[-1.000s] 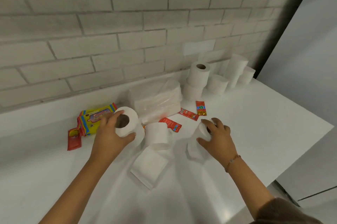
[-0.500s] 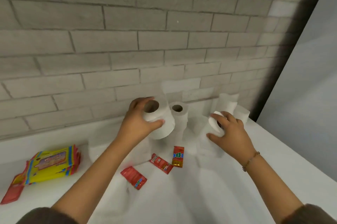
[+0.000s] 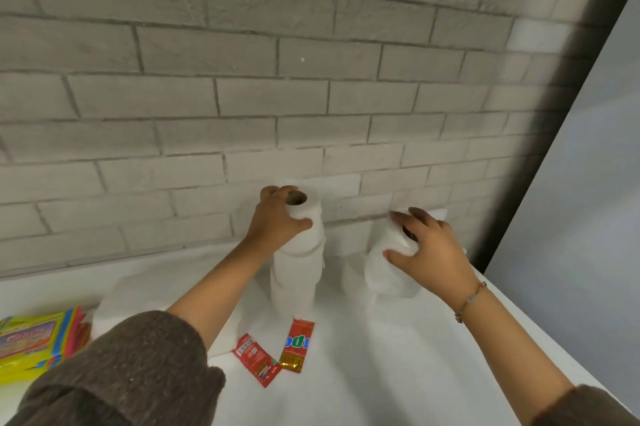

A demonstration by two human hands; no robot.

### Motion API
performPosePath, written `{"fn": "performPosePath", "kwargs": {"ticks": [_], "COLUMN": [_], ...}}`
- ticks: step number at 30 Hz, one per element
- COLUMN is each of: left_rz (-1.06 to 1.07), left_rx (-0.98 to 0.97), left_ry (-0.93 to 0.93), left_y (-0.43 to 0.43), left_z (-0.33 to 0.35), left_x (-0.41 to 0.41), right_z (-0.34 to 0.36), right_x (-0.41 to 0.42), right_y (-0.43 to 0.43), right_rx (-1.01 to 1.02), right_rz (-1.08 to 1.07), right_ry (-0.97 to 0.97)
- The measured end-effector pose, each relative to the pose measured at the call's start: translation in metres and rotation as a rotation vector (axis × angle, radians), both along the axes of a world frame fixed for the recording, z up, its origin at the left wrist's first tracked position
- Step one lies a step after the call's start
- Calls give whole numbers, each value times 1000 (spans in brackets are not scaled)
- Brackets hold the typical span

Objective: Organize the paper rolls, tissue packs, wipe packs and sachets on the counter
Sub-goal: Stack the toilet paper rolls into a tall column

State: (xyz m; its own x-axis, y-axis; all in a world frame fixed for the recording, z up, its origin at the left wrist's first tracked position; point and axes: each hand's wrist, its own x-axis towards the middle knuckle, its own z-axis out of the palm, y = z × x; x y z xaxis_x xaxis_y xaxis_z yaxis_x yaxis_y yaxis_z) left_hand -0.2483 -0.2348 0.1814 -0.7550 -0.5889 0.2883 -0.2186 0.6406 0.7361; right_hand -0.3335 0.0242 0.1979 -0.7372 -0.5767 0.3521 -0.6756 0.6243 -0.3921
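Both hands have carried their rolls farther back toward the brick wall (image 3: 242,96) in the last half second. The head view is the only one. In it the left hand (image 3: 277,223) earlier held its paper roll (image 3: 306,209) in the air just left of the stack of rolls (image 3: 294,283). Now that roll sits on top of the stack, hollow core up and a little out of line with the roll beneath. The fingers curl round the far side of its top and the thumb presses the near side, so the hand grips it.

The right hand (image 3: 433,249) has moved right and back with the second roll (image 3: 388,269). This roll now leans close to the wall, to the right of the stack and apart from it. The fingers bend over its upper end and the thumb lies against its side. Blur hides whether it rests on the counter (image 3: 381,373) or on another roll. A bracelet (image 3: 471,301) circles that wrist.

At the foot of the stack lie two sachets just beside each other, a red sachet (image 3: 256,358) and a red-and-gold sachet (image 3: 298,344). The third sachet seen earlier is now hidden behind the brown sleeve (image 3: 131,366). The yellow wipe pack (image 3: 31,342) lies at the left edge. A white tissue pack (image 3: 114,301), blurred, lies between it and the left forearm.
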Motion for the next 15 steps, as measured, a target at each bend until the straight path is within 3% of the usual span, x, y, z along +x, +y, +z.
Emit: {"fn": "performPosePath", "kwargs": {"ticks": [11,15], "left_rz": [6,-16], "left_rx": [198,270], "left_ry": [50,22], "left_y": [-13,-19], "left_z": [-15,-9], "left_x": [-5,-3], "right_z": [96,108], "right_x": [-24,-15], "right_y": [-113,-165], "right_rx": [-237,-183], "right_rz": [252,358], "right_ry": [89,56]}}
